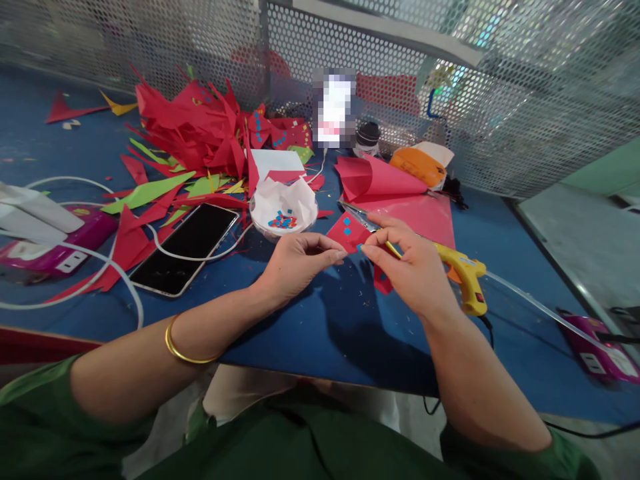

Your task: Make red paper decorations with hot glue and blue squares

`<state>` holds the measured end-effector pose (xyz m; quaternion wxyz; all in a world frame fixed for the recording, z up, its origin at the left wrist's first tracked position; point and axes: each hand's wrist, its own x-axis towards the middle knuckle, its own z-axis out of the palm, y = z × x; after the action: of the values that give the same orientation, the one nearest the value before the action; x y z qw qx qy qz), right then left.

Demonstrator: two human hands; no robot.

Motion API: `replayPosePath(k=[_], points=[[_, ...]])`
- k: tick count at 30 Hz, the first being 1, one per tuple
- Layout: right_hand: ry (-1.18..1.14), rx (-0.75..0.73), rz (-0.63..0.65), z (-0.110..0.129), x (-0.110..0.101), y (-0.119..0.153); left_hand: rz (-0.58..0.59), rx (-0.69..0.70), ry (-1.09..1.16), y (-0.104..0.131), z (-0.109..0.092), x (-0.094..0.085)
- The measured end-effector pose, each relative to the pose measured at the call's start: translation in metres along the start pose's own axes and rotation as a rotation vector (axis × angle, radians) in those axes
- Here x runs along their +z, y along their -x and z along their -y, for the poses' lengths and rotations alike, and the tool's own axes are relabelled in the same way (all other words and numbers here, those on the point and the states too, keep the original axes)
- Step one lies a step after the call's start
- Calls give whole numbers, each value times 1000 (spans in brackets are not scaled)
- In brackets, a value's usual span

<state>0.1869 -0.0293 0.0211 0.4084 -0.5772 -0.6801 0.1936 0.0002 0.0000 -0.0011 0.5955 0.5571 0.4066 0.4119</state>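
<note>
Between the thumb and fingers of my left hand [307, 261] is the edge of a small red paper piece [354, 233] bearing blue diamond shapes. At the paper's right edge, my right hand [407, 263] pinches a small blue paper square [360, 247]. Close behind the right hand lie scissors [357, 215] and a yellow glue gun [467, 273], both partly covered by it. Another red paper scrap [383, 280] rests below that hand. Beyond my left hand, a bowl lined with white paper [303, 200] holds small blue and red bits [283, 220].
Red and green paper scraps [195, 127] pile up at the back left. A dark phone [185, 250] with a white cable over it lies left. A lit phone [334, 110] stands against the perforated metal screen [300, 40]. Purple power strips [600, 350] sit at both sides.
</note>
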Motion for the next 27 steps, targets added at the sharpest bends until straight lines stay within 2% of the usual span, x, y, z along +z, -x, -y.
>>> replayPosePath(k=[3, 6, 9, 12, 17, 22, 27], points=[[-32, 92, 51, -2, -11, -5, 22, 9, -6, 0, 0, -1], [-36, 118, 110, -2, -14, -8, 38, 2, -24, 0, 0, -1], [-21, 92, 146, 0, -12, -9, 47, -6, -56, -1, 0, -2], [4, 78, 130, 1, -11, -9, 23, -17, -56, -1, 0, -1], [54, 65, 103, 0, -9, -6, -25, -117, 104, -1, -2, 2], [74, 37, 126, -3, -7, -4, 42, -190, 157, -1, -2, 2], [111, -107, 102, -4, -4, -4, 28, -237, 173, -2, 0, 2]])
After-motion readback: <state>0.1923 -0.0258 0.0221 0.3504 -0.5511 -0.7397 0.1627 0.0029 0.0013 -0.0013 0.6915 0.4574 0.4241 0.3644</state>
